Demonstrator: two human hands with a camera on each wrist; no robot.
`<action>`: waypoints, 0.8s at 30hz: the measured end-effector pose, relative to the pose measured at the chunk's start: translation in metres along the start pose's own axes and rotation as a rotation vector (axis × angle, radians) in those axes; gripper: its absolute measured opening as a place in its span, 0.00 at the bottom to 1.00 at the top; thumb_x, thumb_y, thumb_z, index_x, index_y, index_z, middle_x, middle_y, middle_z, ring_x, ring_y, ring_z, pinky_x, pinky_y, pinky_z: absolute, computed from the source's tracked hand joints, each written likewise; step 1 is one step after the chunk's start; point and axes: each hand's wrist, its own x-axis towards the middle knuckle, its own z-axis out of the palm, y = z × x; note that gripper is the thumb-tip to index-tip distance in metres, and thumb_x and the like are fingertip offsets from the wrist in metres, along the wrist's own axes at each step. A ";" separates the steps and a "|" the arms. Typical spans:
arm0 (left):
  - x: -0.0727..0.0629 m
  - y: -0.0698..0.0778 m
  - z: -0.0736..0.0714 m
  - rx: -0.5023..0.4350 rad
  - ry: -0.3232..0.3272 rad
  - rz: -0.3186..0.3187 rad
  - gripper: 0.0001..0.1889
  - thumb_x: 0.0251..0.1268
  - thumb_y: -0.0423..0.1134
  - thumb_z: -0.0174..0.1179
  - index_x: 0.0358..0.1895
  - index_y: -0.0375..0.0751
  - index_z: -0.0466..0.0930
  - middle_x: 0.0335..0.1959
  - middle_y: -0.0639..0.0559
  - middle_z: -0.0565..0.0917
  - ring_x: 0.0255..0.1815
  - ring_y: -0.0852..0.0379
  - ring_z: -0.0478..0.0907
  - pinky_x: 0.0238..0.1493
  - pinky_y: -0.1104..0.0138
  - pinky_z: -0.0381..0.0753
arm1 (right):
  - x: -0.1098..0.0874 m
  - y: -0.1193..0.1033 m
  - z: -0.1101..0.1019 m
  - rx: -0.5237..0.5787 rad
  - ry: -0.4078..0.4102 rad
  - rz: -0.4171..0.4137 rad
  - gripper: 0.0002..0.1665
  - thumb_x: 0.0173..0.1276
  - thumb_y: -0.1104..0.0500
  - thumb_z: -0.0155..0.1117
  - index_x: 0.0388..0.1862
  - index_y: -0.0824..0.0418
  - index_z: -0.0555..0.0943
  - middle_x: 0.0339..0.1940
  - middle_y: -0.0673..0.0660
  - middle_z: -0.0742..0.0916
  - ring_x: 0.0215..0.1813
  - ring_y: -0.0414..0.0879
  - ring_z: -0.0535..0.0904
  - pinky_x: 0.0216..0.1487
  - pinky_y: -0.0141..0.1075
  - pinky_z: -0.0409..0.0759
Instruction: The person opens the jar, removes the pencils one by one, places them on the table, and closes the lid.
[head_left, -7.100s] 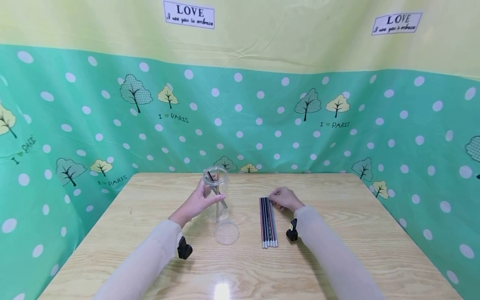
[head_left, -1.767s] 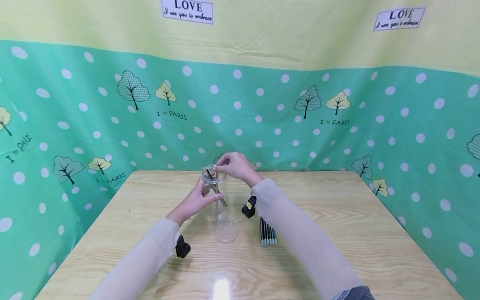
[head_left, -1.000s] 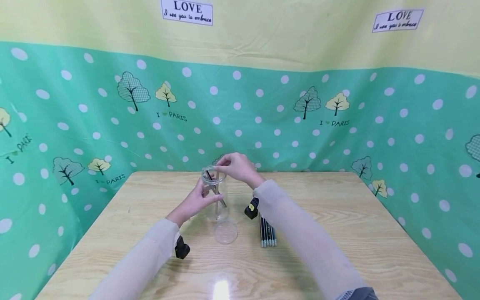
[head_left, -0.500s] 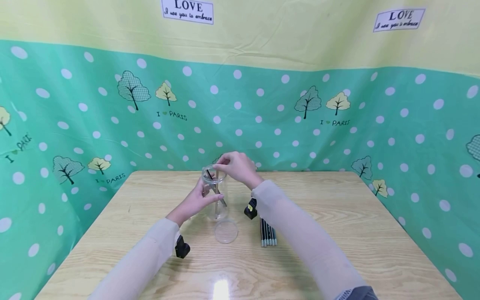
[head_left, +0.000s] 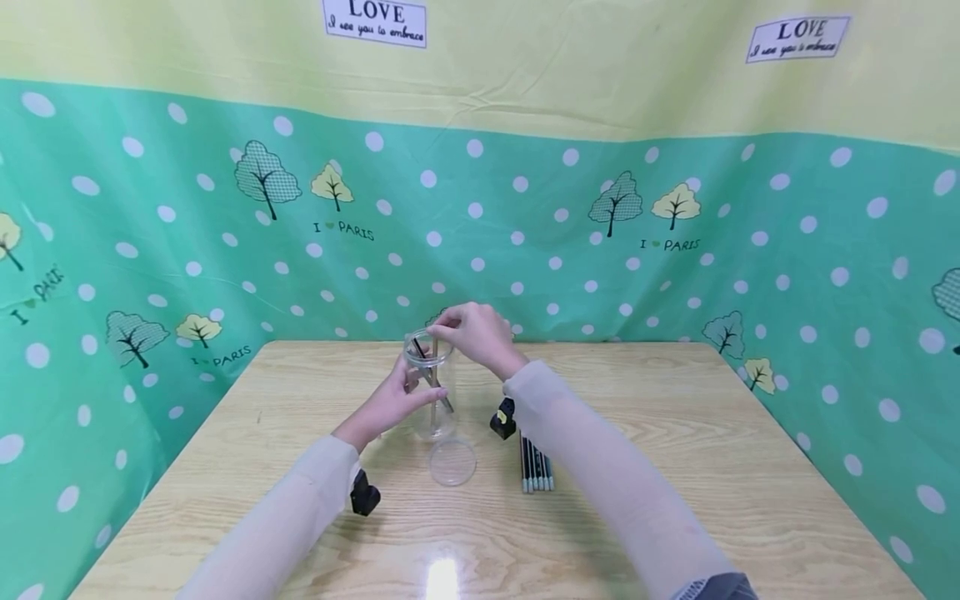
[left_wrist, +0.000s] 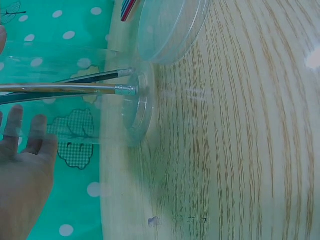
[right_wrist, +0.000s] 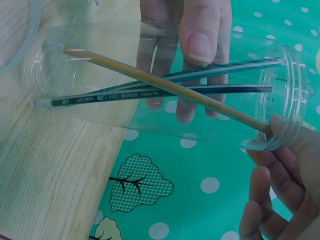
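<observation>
A tall clear plastic jar (head_left: 448,375) stands at the table's far edge, its mouth uncovered. My left hand (head_left: 392,407) grips it from the left, thumb in front and fingers behind. At the rim, my right hand (head_left: 478,335) pinches the top end of an orange-brown pencil (right_wrist: 150,78), which slants down inside the jar, eraser end at the bottom. Dark pencils (right_wrist: 115,95) also lean in there, crossing it. Under my right forearm lies a row of several dark pencils (head_left: 536,467), partly hidden, their eraser ends towards me.
A clear round lid (head_left: 453,463) lies flat just in front of the jar. Black cameras sit on my left wrist (head_left: 365,495) and right wrist (head_left: 503,419). Behind the wooden table (head_left: 300,392) hangs a green and yellow curtain (head_left: 480,217).
Seven seconds ago my right hand was at the row of pencils; it has since moved left to the jar mouth. During the last second both hands stay nearly still.
</observation>
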 end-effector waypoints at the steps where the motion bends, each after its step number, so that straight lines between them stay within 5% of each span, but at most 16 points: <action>1: 0.000 0.000 0.000 -0.001 0.001 0.000 0.49 0.68 0.47 0.66 0.80 0.66 0.39 0.79 0.44 0.55 0.77 0.32 0.51 0.70 0.35 0.54 | 0.000 0.000 0.000 -0.005 0.001 0.001 0.12 0.67 0.37 0.67 0.37 0.40 0.89 0.32 0.35 0.86 0.35 0.36 0.78 0.35 0.38 0.74; 24: 0.002 -0.002 -0.001 -0.001 0.011 0.012 0.45 0.68 0.45 0.67 0.79 0.58 0.45 0.78 0.43 0.56 0.76 0.32 0.52 0.71 0.35 0.51 | 0.001 -0.003 -0.018 0.067 0.026 0.013 0.14 0.69 0.39 0.66 0.42 0.45 0.88 0.38 0.40 0.88 0.43 0.38 0.82 0.47 0.42 0.78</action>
